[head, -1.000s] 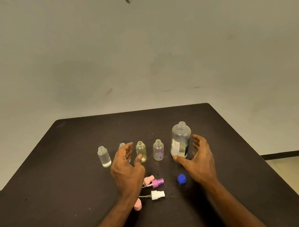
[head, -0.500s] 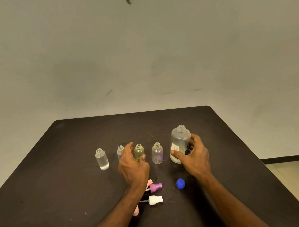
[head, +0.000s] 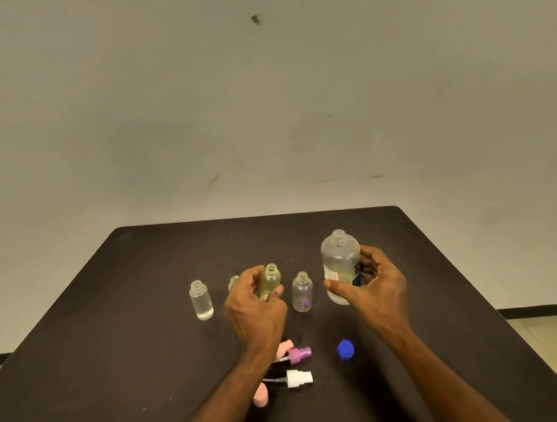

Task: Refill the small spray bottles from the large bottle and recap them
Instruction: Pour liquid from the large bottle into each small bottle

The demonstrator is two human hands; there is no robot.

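Filling step: right hand (head: 378, 289) grips large clear labelled bottle (head: 340, 265); left hand (head: 257, 304) grips small yellowish uncapped bottle (head: 270, 279). Next, likely a steady tilt, neck over neck.

Bare indoor room, of a kind not identifiable as home, laboratory or workshop; the setting resembled a plain staged work area. A dark, matte table (head: 147, 296) with rounded corners and scattered pale flecks filled the lower field from 4 to 8 o'clock. Behind it, toward 12 o'clock, stood an unadorned off-white wall (head: 266, 99) carrying scuffs, faint stains and one small dark mark (head: 255, 19). A dark baseboard (head: 537, 311) ran along the wall's foot at 3 o'clock, above a strip of pale floor (head: 554, 336). Lighting was dim and warm.
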